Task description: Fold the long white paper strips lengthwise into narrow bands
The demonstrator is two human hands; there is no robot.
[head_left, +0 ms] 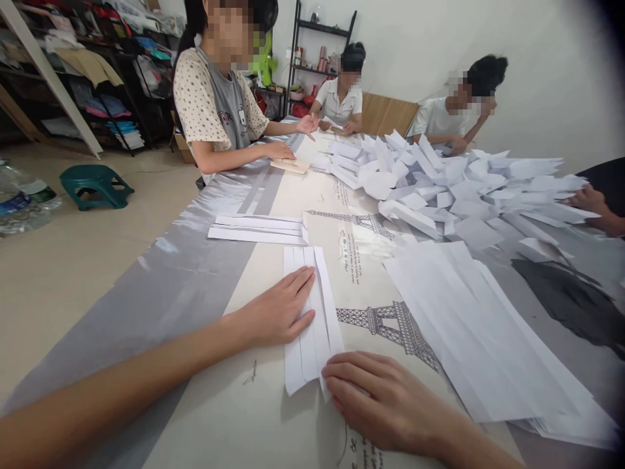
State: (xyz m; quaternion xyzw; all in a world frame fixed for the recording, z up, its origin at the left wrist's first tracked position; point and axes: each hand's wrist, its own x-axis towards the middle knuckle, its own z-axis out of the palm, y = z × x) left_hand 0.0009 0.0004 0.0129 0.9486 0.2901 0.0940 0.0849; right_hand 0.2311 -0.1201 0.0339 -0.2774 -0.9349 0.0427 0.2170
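A white sheet of paper (317, 335) with lengthwise folds lies on the table in front of me, its near end slightly raised. My left hand (278, 309) rests flat on its middle, fingers stretched out and holding nothing. At the near right corner, my right hand (378, 397) has its fingers curled over the paper's edge, pinching it; the thumb is hidden. Just beyond lies another folded paper (258, 228), turned crosswise. To the right of my hands is a stack of flat white sheets (483, 339).
A large heap of folded papers (454, 182) covers the far right of the table, with a dark cloth-like item (571, 299) nearer. A person (219, 111) at the left edge touches a cream piece (290, 165). Other people sit beyond. A green stool (96, 185) stands on the floor.
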